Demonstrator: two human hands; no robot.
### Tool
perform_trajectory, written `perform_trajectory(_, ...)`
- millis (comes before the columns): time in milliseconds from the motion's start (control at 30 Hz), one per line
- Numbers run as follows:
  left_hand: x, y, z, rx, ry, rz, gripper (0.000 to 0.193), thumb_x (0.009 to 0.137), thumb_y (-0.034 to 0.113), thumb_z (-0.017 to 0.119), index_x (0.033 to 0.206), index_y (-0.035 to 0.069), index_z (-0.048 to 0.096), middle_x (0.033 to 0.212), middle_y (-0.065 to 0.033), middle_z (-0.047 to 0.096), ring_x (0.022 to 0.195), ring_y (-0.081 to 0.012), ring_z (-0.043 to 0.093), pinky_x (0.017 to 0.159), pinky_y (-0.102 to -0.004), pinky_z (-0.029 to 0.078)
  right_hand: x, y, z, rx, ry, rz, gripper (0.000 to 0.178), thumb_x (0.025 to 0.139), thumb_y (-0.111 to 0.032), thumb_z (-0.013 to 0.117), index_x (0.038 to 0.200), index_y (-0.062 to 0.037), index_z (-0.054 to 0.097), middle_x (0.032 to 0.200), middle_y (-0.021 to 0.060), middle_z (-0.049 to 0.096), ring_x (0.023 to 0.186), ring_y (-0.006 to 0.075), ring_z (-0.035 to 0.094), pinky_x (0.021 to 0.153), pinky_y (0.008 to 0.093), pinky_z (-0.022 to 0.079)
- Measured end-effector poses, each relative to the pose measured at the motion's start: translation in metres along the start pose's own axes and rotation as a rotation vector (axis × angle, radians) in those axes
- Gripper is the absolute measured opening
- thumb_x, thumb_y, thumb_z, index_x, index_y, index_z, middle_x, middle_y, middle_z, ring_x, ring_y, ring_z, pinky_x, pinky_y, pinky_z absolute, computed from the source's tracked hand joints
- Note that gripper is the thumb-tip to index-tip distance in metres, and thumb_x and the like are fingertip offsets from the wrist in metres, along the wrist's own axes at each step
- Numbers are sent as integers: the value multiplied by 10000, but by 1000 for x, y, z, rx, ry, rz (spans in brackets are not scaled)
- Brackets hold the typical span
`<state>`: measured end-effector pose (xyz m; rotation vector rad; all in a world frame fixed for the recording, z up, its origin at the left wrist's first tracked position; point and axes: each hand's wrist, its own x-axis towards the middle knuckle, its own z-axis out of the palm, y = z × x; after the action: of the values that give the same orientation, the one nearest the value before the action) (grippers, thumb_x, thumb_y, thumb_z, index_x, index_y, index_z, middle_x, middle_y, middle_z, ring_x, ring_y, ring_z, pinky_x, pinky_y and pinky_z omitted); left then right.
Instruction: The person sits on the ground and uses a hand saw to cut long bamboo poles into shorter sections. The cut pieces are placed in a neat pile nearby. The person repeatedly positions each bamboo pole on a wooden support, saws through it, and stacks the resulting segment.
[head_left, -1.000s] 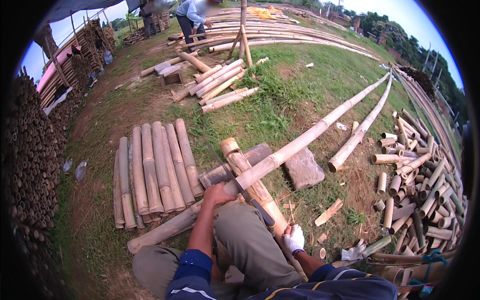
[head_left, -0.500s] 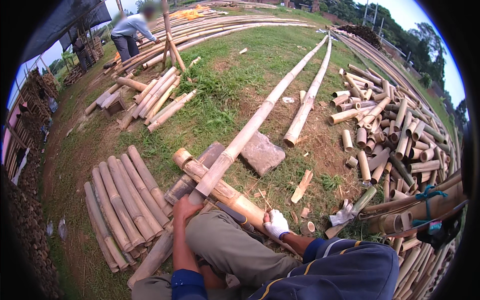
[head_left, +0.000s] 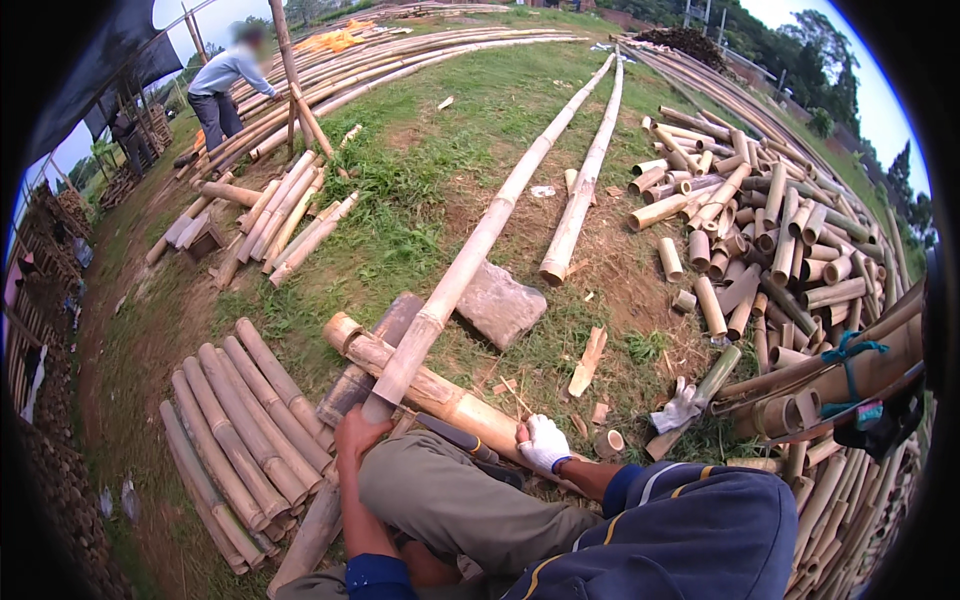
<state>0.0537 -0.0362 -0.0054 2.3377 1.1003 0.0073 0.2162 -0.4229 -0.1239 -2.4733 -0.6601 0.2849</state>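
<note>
My left hand (head_left: pixel 360 436), bare, is wrapped round the near end of a long bamboo pole (head_left: pixel 468 262). That pole rests across a thicker bamboo piece (head_left: pixel 440 392) lying crosswise before my knees. My right hand (head_left: pixel 545 443), in a white glove, is closed at the right part of the thick piece. Whatever it grips, if anything, is hidden. Beside my knee, along the thick piece, lies a dark long-handled tool (head_left: pixel 452 434) with a yellowish mark; its kind is unclear. A thin bamboo sliver (head_left: pixel 517 397) sticks up near the glove.
Cut bamboo lengths (head_left: pixel 245 430) lie in a row at left. A flat stone (head_left: pixel 500 305) and a second pole (head_left: pixel 588 190) are ahead. A heap of short bamboo pieces (head_left: pixel 765 215) fills the right, near a loose white glove (head_left: pixel 677 408). Another person (head_left: pixel 225 88) bends over poles at far left.
The whole view has shifted, so most of the scene sits further left. My left hand stays on the pole and my right hand stays closed by the thick piece.
</note>
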Motion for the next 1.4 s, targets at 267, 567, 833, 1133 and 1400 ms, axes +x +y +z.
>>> perform_trajectory(267, 5, -10, 5, 12, -2, -14, 760, 687, 545, 917, 1214, 17, 772, 1168, -291, 809, 1145, -455, 781, 986, -523, 609, 1, -2, -1, 12, -2, -15, 389, 1078, -413, 586, 1157, -47, 693, 1162, 260, 689, 1117, 470, 668, 963, 571, 562)
perform_trajectory(567, -1, -1, 1, 10, -1, -29, 744, 693, 543, 912, 1210, 24, 779, 1164, -290, 809, 1139, -458, 779, 985, -525, 606, 1, -3, -4, 2, -16, -10, 408, 1085, -415, 586, 1205, -38, 683, 1180, 261, 691, 1142, 464, 670, 980, 562, 563)
perform_trajectory(833, -2, 0, -1, 6, -4, -18, 775, 695, 542, 907, 1236, 5, 767, 1188, -306, 801, 1152, -472, 772, 997, -528, 600, 1, -3, -2, -4, -14, -3, 393, 1091, -403, 593, 1170, -37, 712, 1171, 241, 687, 1124, 469, 657, 972, 577, 552)
perform_trajectory(1133, 0, -2, 0, 14, -6, -18, 778, 698, 545, 905, 1227, -9, 768, 1184, -310, 801, 1155, -473, 771, 1003, -526, 598, 1, -1, 0, -10, -4, -13, 393, 1091, -410, 598, 1149, -40, 715, 1169, 242, 686, 1123, 467, 660, 967, 578, 556)
perform_trajectory(1400, -1, -1, 0, 6, 2, -18, 790, 699, 555, 907, 1235, -9, 769, 1183, -306, 803, 1155, -469, 774, 1000, -526, 600, 1, -2, -3, -14, -2, -29, 409, 1087, -423, 590, 1151, -35, 704, 1176, 253, 691, 1111, 466, 672, 964, 562, 565)
